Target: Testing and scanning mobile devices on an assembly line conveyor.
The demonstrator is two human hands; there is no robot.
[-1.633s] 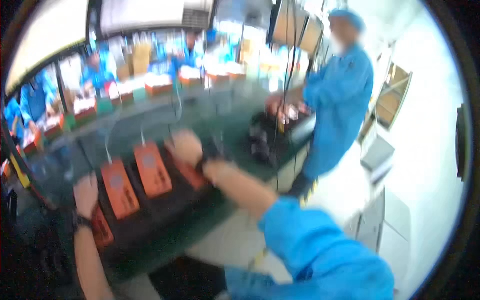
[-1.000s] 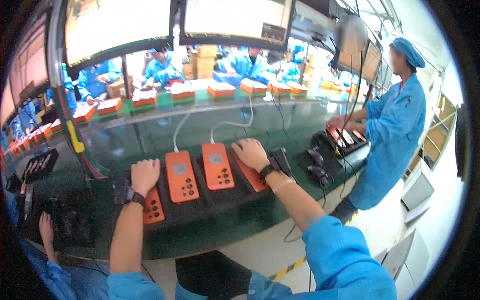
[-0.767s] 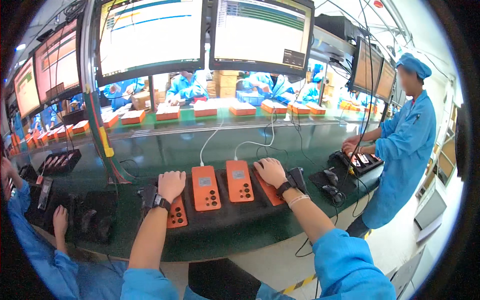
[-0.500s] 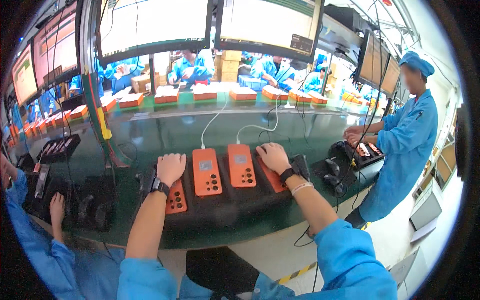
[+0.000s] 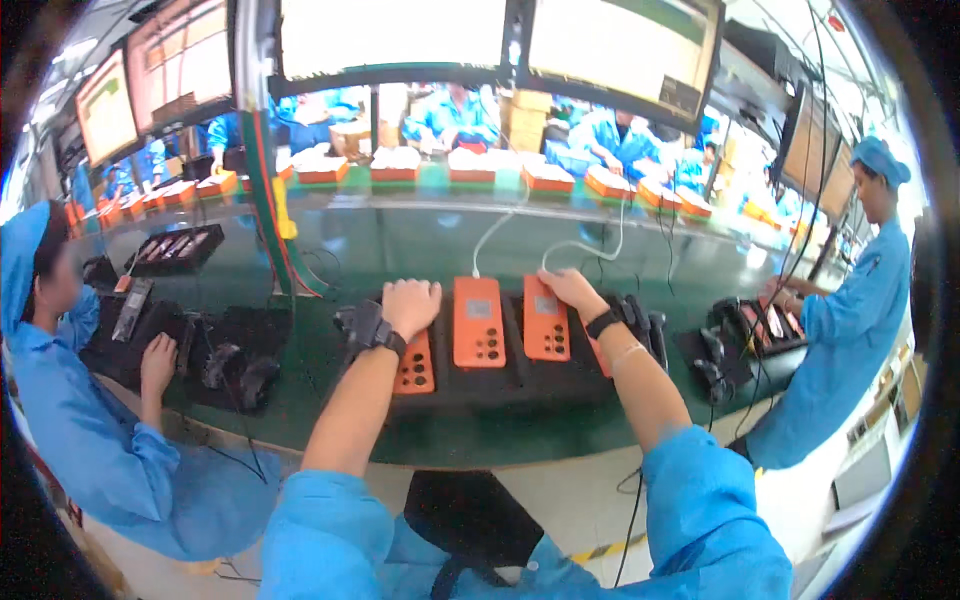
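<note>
Several orange phones lie in a row on a black mat (image 5: pixel 470 385), backs up with their round camera lenses toward me. My left hand (image 5: pixel 411 306) is closed over the upper end of the leftmost phone (image 5: pixel 416 372), its fingertips hidden. Next to it, a phone (image 5: pixel 478 325) with a white cable (image 5: pixel 476 262) at its far end lies untouched. My right hand (image 5: pixel 574 290) pinches the white cable's plug at the far end of the following phone (image 5: pixel 546 328). Beneath my right wrist, another orange phone (image 5: pixel 600 352) shows only in part.
Dark handheld devices (image 5: pixel 645 325) stand right of the mat. Co-workers (image 5: pixel 870 290) in blue sit or stand at both sides, near black trays (image 5: pixel 178 248). Monitors (image 5: pixel 395 40) hang ahead; beyond them, orange boxes (image 5: pixel 395 165) line another bench. Loose cables hang at the right.
My right hand has gone from the rightmost phone to the far end of the phone on its left. My left hand stays on the leftmost phone. The whole view has shifted.
</note>
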